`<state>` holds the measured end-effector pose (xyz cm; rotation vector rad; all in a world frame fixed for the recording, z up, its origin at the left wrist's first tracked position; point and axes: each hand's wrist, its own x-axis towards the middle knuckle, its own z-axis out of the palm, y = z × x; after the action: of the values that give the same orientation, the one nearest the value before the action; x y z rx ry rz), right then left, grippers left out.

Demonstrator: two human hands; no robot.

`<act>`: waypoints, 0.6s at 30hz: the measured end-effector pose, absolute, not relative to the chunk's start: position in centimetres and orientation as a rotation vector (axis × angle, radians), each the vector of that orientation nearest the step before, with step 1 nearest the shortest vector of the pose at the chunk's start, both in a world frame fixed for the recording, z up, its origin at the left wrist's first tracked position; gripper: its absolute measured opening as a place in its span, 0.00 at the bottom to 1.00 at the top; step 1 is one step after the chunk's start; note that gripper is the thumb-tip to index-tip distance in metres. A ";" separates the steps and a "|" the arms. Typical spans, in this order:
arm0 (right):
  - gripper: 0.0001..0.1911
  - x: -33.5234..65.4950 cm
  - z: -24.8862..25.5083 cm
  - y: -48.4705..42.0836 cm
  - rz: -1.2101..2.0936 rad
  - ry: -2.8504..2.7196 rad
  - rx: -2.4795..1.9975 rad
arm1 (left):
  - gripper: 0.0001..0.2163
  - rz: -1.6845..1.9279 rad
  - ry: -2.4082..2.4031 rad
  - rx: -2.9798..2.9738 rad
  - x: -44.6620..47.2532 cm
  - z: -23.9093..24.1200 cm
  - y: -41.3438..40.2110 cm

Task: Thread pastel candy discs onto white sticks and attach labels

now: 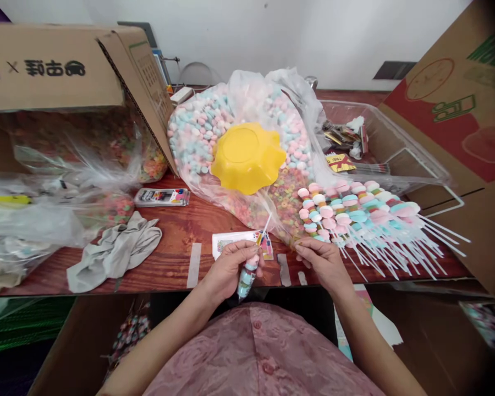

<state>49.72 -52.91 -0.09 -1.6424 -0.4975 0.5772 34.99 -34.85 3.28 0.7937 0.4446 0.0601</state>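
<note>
My left hand point(230, 269) is closed around a candy skewer point(247, 278) of pastel pieces in a clear wrapper. Its white stick points up and away from me, the candy end down toward my lap. My right hand point(322, 263) has thumb and forefinger pinched together at the front tip of the bag of candy rings point(289, 203); whatever is between them is too small to make out. Just beyond my left hand lies a white printed packet point(226, 237). To the right of my right hand is a pile of candy skewers point(358, 212) with white sticks.
A yellow scalloped bowl point(247, 157) sits upside down on bags of candy, including pink and blue pieces point(198, 129). At right stands a clear plastic bin point(408, 143) with small packets. A cardboard box point(58, 66), a grey cloth point(117, 250) and a small package point(162, 197) are left.
</note>
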 end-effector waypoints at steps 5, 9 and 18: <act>0.13 49.4 -0.9 -53.1 0.441 -0.456 -1.714 | 0.13 0.071 0.454 0.785 34.5 3.0 -35.1; 0.13 48.9 -0.8 -53.0 0.430 -0.452 -1.741 | 0.13 0.110 0.492 0.766 33.9 2.7 -35.0; 0.10 48.1 -0.1 -53.9 0.295 -0.582 -1.853 | 0.13 0.139 0.507 0.753 33.4 2.3 -34.8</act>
<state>48.06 -53.87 -0.05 -1.8530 -0.5823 0.2955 33.37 -34.81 2.34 0.7533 0.5072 0.1391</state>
